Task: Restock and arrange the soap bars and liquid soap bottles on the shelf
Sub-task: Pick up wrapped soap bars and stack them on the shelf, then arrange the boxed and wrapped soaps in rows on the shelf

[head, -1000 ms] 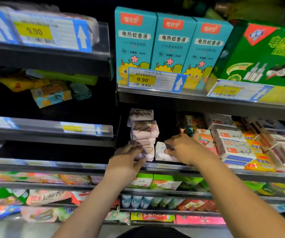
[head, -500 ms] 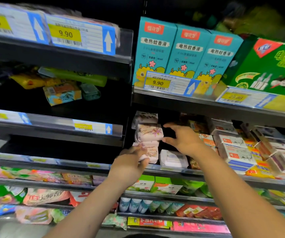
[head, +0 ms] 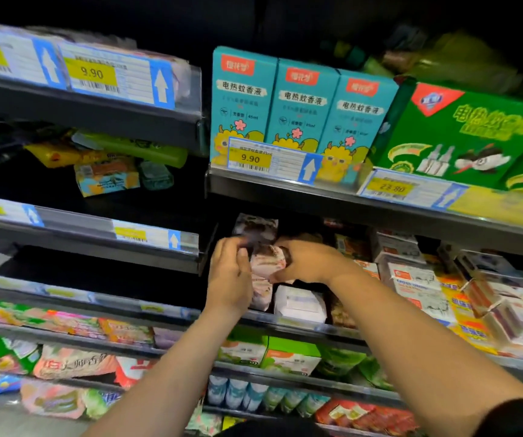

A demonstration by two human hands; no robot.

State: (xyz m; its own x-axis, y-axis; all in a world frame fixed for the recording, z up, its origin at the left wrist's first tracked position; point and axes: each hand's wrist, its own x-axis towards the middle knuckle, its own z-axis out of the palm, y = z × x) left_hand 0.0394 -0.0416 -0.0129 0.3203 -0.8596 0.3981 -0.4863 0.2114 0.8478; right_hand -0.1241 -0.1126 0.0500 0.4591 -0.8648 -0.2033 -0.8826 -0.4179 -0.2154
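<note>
The right hand [head: 312,263] grips a wrapped soap bar [head: 268,263], its fingers [head: 298,246] curled over the top and the thumb under the near end. The bar sits partway up the stack [head: 261,298] of like bars at the left end of the soap shelf [head: 301,324]. The left hand [head: 228,279] stands upright against the stack's left side with its fingertips near the bar. Motion blur hides whether they pinch the wrapper or only press on it, so I cannot tell. The step in hand looks like squaring this bar into the column. To do it well, the left hand should act as a fence on the open side, so nothing slides off toward the dark gap there. The right hand should set the bar level and flush with the bars beneath it. A light grip suits the soft, crinkly wrapper, since a hard squeeze would likely crease it and twist the bar. The top bar [head: 255,227] sits close under the upper shelf [head: 332,192] and already leans a little, so any nudge should come from the side, not from below. The white box [head: 299,302] lies just beside the foot of the stack. The boxed soaps [head: 411,279] crowd the right, so the right wrist should draw back straight, not sweep sideways.
</note>
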